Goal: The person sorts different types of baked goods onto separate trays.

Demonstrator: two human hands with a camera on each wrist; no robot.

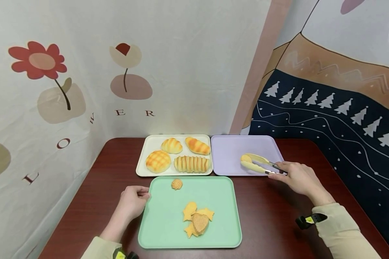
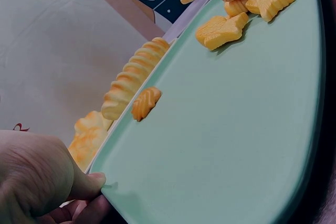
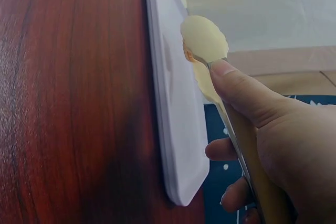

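Note:
My right hand (image 1: 299, 178) grips a pair of tongs (image 1: 257, 169) with pale yellow tips over the purple tray (image 1: 228, 154). In the right wrist view, a small orange-brown edge of a cookie (image 3: 188, 53) shows between the tong tips, mostly hidden by the near one. My left hand (image 1: 133, 201) pinches the left rim of the green tray (image 1: 162, 230), thumb on top and fingers beneath. On that tray, a swirl cookie (image 1: 177, 184) lies near the back edge. Closer to the front, a heart-shaped cookie (image 1: 200, 222) rests on several fish- and star-like cookies (image 1: 190, 209).
A cream tray (image 1: 142, 169) stands behind the green one, left of the purple tray. It holds a round bread (image 1: 158, 161), a croissant (image 1: 171, 145), an oblong bread (image 1: 197, 146) and a ridged loaf (image 1: 192, 164). Printed curtains (image 1: 188, 72) hang behind the dark red table (image 1: 265, 216).

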